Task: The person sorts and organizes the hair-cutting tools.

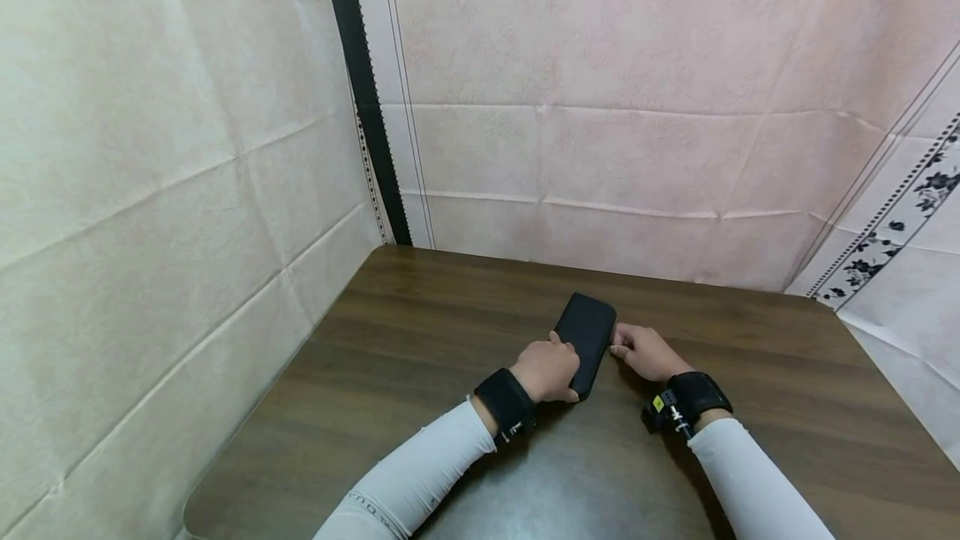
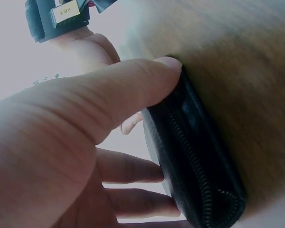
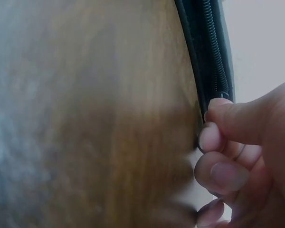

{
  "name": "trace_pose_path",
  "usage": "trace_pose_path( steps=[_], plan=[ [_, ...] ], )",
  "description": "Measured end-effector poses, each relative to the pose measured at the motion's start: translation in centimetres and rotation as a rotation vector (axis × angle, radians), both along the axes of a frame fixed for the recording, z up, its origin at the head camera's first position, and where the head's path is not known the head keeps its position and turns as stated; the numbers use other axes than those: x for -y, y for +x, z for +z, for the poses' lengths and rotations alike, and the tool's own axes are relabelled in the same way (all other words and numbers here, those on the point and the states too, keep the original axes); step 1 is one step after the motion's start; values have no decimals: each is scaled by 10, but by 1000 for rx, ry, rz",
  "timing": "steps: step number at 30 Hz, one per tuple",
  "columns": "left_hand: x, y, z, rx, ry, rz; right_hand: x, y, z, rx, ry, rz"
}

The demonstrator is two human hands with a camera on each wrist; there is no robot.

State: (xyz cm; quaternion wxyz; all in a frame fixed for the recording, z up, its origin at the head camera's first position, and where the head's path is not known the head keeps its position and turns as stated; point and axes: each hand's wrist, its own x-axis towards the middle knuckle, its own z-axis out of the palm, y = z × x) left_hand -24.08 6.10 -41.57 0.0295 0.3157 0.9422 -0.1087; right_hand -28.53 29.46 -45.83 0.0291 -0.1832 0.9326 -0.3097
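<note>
A black zippered wallet (image 1: 588, 325) lies lengthwise on the brown table, its flat face up. My left hand (image 1: 547, 368) grips its near left part, with the thumb (image 2: 152, 78) against the zipped edge and the fingers over the face. Along that edge in the left wrist view runs a closed-looking row of zipper teeth (image 2: 192, 159). At the wallet's right side, my right hand (image 1: 647, 352) pinches the zipper's pull end between thumb and index finger, which hide the pull tab. The zipper (image 3: 215, 50) leads straight up to those fingertips in the right wrist view.
The brown wooden table (image 1: 360, 390) has rounded corners and reaches back to a pale cloth backdrop (image 1: 637, 148). Another cloth wall (image 1: 187, 190) stands along the left. Black bands with small camera gear (image 1: 663, 411) sit on both wrists, over white sleeves.
</note>
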Motion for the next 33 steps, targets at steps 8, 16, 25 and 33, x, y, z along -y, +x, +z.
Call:
trace_pose_path(
  steps=[8,16,25,33],
  plan=[
    [0,-1,-3,-7,2,1,0,2,0,-16,7,19],
    [0,-1,-3,-8,5,-1,2,5,0,24,10,11],
    [0,-2,-4,-12,-1,5,3,9,0,26,1,35],
    [0,-2,-5,-25,-7,-1,3,10,-1,9,14,37]
  ],
)
